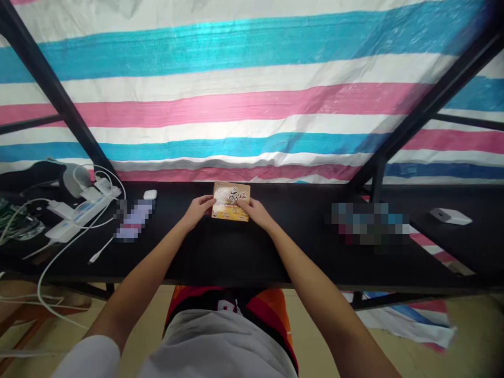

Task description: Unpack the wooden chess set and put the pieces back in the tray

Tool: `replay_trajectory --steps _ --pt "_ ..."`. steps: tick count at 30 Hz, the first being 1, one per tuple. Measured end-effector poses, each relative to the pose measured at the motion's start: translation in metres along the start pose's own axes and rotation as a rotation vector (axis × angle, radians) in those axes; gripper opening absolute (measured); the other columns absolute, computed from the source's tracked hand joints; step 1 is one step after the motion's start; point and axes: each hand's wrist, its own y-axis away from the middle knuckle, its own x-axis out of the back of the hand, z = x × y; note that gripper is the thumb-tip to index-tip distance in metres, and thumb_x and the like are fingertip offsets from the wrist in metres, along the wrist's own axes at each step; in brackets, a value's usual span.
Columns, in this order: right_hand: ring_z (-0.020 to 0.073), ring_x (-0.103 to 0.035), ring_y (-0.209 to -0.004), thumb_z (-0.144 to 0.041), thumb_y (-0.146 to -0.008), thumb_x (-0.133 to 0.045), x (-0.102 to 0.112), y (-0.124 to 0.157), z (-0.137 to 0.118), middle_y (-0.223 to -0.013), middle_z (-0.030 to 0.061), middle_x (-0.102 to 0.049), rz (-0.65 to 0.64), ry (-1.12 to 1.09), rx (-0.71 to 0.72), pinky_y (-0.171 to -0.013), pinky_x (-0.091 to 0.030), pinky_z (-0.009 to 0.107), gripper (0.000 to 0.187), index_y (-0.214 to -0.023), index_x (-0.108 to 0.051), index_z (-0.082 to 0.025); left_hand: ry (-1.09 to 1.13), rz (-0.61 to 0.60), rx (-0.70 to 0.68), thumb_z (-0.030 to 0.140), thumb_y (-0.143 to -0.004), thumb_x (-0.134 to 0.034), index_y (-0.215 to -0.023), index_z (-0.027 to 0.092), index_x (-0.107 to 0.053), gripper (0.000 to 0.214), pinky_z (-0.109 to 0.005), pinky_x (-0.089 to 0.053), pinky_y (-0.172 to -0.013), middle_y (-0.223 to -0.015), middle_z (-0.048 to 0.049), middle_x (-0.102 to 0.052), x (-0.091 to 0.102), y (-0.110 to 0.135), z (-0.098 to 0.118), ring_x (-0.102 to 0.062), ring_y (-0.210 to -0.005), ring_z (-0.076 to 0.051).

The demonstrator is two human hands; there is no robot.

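Note:
A small gold-and-tan printed card or flat packet [231, 200] with dark lettering stands tilted on the black table [220, 252], near its far edge. My left hand [199, 208] grips its left edge with the fingers closed on it. My right hand [252, 210] pinches its lower right part. Both forearms reach forward over the table's front edge.
White power strips, chargers and loose cables [81, 210] lie at the table's left, with a small white case [150, 194] nearby. A white box [450, 216] sits at the right. Black frame posts [47, 79] rise on both sides before a striped tarp [252, 105].

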Motion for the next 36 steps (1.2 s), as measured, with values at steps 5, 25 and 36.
replay_trajectory --steps 5,25,36 --pt "0.0239 -0.064 -0.091 -0.054 -0.076 -0.06 0.004 0.002 -0.003 -0.098 0.0059 -0.07 0.028 0.152 0.057 -0.084 -0.049 0.037 0.043 -0.102 -0.067 -0.02 -0.081 -0.028 -0.031 0.042 -0.072 -0.068 -0.111 0.013 -0.063 0.049 -0.034 -0.052 -0.073 -0.099 -0.0102 -0.068 0.002 -0.002 -0.004 -0.064 -0.09 -0.024" --pt "0.0148 -0.06 -0.081 -0.033 -0.073 -0.061 0.002 0.006 -0.014 -0.088 0.0001 -0.061 -0.16 -0.552 -0.054 -0.072 -0.05 0.029 0.032 -0.103 -0.058 -0.026 0.193 0.026 -0.068 0.033 -0.072 -0.065 -0.132 0.021 -0.046 0.064 -0.027 -0.051 -0.067 -0.095 -0.0057 -0.067 0.001 0.003 0.005 -0.063 -0.078 -0.016" --pt "0.0199 -0.058 -0.088 -0.041 -0.068 -0.068 -0.008 -0.004 -0.001 -0.107 0.0064 -0.055 0.196 0.095 0.201 -0.077 -0.051 0.038 0.033 -0.094 -0.058 -0.023 -0.081 0.2 -0.269 0.028 -0.064 -0.075 -0.125 0.013 -0.053 0.066 -0.027 -0.053 -0.07 -0.113 -0.0112 -0.064 -0.014 0.009 0.002 -0.065 -0.083 -0.018"
